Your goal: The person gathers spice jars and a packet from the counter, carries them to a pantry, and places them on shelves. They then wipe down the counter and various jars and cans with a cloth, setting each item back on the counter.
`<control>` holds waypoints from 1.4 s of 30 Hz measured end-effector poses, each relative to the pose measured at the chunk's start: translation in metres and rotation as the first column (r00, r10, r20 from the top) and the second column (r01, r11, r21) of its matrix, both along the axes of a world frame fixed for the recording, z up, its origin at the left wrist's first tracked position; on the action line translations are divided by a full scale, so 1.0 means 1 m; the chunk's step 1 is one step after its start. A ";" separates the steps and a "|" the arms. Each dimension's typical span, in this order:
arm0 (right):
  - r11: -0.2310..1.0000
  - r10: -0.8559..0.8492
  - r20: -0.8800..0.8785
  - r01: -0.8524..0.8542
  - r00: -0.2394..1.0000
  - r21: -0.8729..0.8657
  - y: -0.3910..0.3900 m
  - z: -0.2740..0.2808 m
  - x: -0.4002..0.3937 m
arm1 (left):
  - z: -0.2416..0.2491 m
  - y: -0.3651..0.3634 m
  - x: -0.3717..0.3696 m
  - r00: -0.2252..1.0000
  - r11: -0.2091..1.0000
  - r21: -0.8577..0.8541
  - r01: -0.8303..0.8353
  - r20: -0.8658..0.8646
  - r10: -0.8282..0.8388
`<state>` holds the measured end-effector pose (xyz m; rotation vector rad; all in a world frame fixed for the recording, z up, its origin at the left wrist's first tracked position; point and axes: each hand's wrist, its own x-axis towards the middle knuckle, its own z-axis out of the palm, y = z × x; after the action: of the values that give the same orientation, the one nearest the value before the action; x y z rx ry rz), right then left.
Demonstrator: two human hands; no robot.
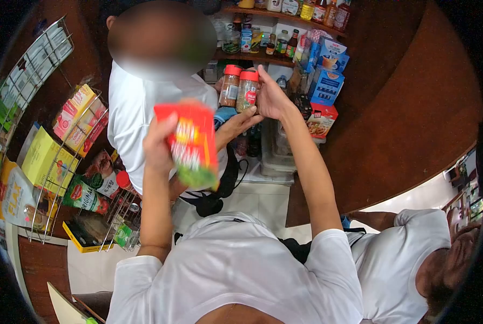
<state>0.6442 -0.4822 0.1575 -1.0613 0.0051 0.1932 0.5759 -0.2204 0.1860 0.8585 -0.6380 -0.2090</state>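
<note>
My left hand [159, 143] is wrapped round the edge of a red packet [190, 143] with yellow and white lettering and green at its bottom; the packet is slightly blurred. Farther off, my right hand [274, 97] touches the side of a red-capped spice jar [248, 90] with a red and green label. Another red-capped jar [229, 86], filled with brown spice, is right beside it. A co-worker's hand [240, 124] is under the jars, near my right fingers.
A co-worker in a white shirt [139, 119] stands in front of me. Wire racks [49, 216] of packets are at left. Wooden shelves [252, 56] hold bottles; boxes [326, 86] are stacked beside them. Another person [403, 259] is at lower right.
</note>
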 end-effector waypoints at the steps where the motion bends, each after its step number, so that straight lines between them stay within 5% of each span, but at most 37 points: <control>1: 1.000 -0.003 0.000 0.003 1.000 0.002 0.000 0.001 0.000 | 0.005 0.006 -0.013 0.981 0.996 0.050 0.067 0.180 -0.075; 3: 0.999 -0.028 -0.024 0.027 0.999 -0.041 0.002 0.004 -0.003 | -0.002 0.024 -0.022 0.932 0.978 0.068 0.195 0.297 -0.207; 7: 0.974 -0.066 -0.099 0.042 0.993 -0.225 -0.003 0.001 0.001 | 0.001 0.041 -0.032 0.908 0.976 0.204 0.077 0.390 -0.154; 13: 0.898 -0.117 -0.045 0.087 0.992 -0.431 0.008 0.017 -0.020 | -0.004 0.044 -0.033 0.964 0.901 0.433 -0.030 0.250 -0.088; 19: 0.597 -0.113 0.185 0.215 0.976 -0.773 0.000 -0.002 -0.008 | -0.007 0.036 -0.032 0.886 0.850 0.503 -0.155 0.452 -0.106; 22: 0.628 -0.188 0.310 0.357 0.932 -0.691 0.015 0.005 -0.034 | -0.010 0.033 -0.031 0.876 0.849 0.499 -0.173 0.472 -0.099; 24: 0.556 -0.313 0.572 0.634 0.758 -0.537 0.030 0.010 -0.061 | -0.011 0.032 -0.030 0.863 0.826 0.515 -0.227 0.500 -0.074; 26: 0.604 -0.387 0.669 0.723 0.634 -0.335 0.039 -0.001 -0.088 | -0.014 0.030 -0.029 0.856 0.840 0.484 -0.245 0.515 -0.047; 30: 0.856 -0.063 0.487 0.298 0.871 -0.422 0.048 -0.004 -0.164 | -0.011 0.016 -0.033 0.878 0.882 0.390 -0.266 0.476 0.055; 32: 0.826 0.125 0.389 0.121 0.913 -0.550 0.059 -0.006 -0.186 | -0.011 0.004 -0.037 0.886 0.898 0.348 -0.269 0.455 0.089; 33: 0.670 0.191 0.388 0.170 0.902 -0.723 0.064 -0.011 -0.191 | -0.013 -0.003 -0.039 0.912 0.903 0.347 -0.255 0.396 0.106; 36: 0.782 0.104 0.437 0.198 0.893 -0.590 0.086 -0.021 -0.199 | -0.012 -0.019 -0.048 0.960 0.904 0.379 -0.199 0.260 0.102; 38: 0.911 -0.007 0.320 0.138 0.947 -0.388 0.080 -0.032 -0.198 | -0.014 -0.021 -0.045 0.983 0.881 0.465 -0.086 0.183 -0.001; 41: 0.919 -0.195 0.386 0.305 0.902 -0.248 0.056 -0.019 -0.198 | -0.014 -0.018 -0.042 0.981 0.798 0.602 0.023 0.139 -0.134; 42: 0.914 -0.203 0.462 0.336 0.863 -0.226 0.043 -0.014 -0.195 | -0.025 -0.025 -0.037 0.950 0.877 0.475 0.074 0.234 -0.207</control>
<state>0.4488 -0.4388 0.1439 -1.3773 -0.2209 -0.3166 0.5387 -0.2455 0.1614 1.3189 -0.9393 -0.3887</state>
